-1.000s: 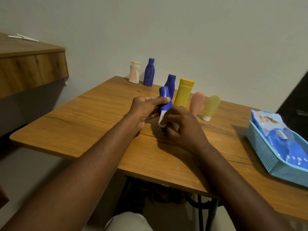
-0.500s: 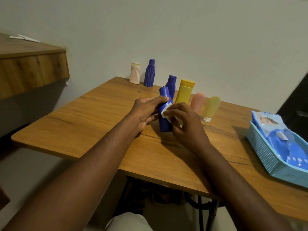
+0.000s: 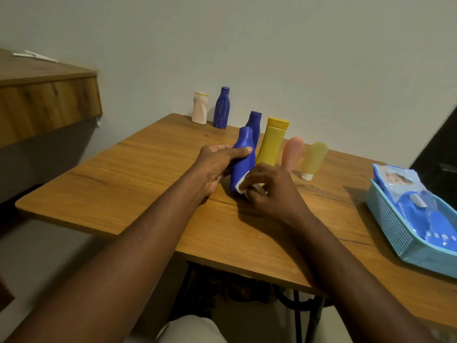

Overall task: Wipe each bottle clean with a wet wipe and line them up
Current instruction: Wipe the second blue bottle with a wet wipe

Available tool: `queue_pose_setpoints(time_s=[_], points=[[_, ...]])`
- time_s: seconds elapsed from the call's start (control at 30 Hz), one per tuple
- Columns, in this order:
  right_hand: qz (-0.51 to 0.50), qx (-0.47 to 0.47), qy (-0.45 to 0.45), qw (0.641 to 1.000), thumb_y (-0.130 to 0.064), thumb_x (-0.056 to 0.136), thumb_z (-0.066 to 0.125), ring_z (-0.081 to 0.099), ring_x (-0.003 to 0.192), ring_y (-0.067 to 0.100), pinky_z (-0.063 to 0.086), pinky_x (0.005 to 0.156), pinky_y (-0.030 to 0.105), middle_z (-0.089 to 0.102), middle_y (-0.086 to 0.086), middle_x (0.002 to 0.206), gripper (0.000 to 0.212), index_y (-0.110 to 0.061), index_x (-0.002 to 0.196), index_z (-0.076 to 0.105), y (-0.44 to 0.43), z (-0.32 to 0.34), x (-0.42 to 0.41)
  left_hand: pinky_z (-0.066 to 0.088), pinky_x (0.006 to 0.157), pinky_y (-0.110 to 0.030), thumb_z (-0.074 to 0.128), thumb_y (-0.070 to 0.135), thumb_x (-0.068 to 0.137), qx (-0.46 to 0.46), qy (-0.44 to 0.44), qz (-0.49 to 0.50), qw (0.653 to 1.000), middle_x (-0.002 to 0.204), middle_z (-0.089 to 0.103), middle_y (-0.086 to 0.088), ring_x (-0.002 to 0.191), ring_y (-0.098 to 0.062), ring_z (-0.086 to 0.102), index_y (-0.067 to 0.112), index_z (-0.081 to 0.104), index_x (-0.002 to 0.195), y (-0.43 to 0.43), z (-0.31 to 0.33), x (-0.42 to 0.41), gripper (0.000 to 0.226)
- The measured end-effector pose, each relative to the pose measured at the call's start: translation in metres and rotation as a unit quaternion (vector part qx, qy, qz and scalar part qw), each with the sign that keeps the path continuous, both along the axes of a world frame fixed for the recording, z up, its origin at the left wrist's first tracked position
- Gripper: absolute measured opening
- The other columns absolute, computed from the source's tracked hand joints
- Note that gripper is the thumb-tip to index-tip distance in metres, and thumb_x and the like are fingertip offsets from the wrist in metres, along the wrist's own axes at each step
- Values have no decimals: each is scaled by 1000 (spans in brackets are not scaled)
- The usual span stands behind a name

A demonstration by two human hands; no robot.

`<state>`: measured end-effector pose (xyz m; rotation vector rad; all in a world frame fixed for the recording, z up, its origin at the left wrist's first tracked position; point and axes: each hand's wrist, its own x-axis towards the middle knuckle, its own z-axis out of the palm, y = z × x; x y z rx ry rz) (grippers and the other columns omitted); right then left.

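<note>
Wooden counter [image 3: 123, 184] at a pale wall [image 3: 296, 58]. Left hand [image 3: 217, 164], grip clamped round the tilted blue bottle [image 3: 243, 154] mid-counter; right hand [image 3: 272, 191], grip pinching the wipe [image 3: 241, 186], has slid from the bottle's middle to its base, so this bottle seems nearly clean. Basket [image 3: 395, 233], right: wipes pack [image 3: 408, 194].

A wooden table [image 3: 123, 194] on black metal legs [image 3: 297, 318] meets a plain pale wall [image 3: 296, 58], beside a wooden ledge [image 3: 44, 100].

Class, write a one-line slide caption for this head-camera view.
Left hand grips a blue bottle while the right hand holds a white wipe against its lower side.
</note>
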<state>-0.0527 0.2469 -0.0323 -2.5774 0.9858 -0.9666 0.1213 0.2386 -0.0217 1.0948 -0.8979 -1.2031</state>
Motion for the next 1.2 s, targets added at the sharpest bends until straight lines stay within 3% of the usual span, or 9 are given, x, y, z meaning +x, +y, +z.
queue_pose_setpoints(time_s=[0.17,0.33,0.53,0.7,0.9,1.07,1.2], points=[[-77,7,-63,995,-11,84,69,62,89,13,56,80,41,66,-4,95,13,-19,90,77,-6,-4,-2,63,87,-36,84,17,87,5,7,13,1000,113,78,-10,103,-23,76,8,69,120,-1,0,0,37],[-83,-5,-137,987,-7,91,67,63,98,10,58,86,38,66,-3,106,20,-17,107,73,-9,-3,-4,61,96,-44,83,18,87,18,12,5,1000,110,79,-9,104,-25,76,9,69,117,1,1,-3,34],[-16,17,-60,998,-12,87,69,63,92,9,56,76,34,66,-5,102,20,-23,100,78,-4,-3,-2,62,92,-42,83,17,87,17,32,57,998,113,76,-11,104,-26,74,8,66,121,-1,2,1,39],[-63,7,-93,994,-14,83,69,64,82,9,54,71,31,66,-6,92,15,-20,93,79,-5,-2,-2,63,93,-44,84,14,86,10,65,78,995,109,78,-11,102,-25,76,6,66,123,-4,1,3,42],[-124,-1,-160,979,-15,89,66,65,88,7,58,79,40,70,-4,97,19,-19,103,78,-7,-1,-4,65,73,-35,87,15,84,-10,78,102,992,102,80,-10,90,-19,80,8,67,115,-5,0,3,37],[-51,-49,-69,995,-10,87,69,59,101,13,55,82,38,65,-1,109,24,-19,107,77,0,-1,2,66,82,-39,88,16,82,-13,67,120,990,102,80,-11,87,-19,80,9,66,111,-5,0,3,37],[-21,-90,50,994,-10,82,77,51,110,16,51,84,35,63,-1,117,34,-20,114,75,7,2,5,67,76,-39,89,15,81,-8,69,118,991,101,79,-13,86,-22,81,9,67,108,-2,1,3,35]])
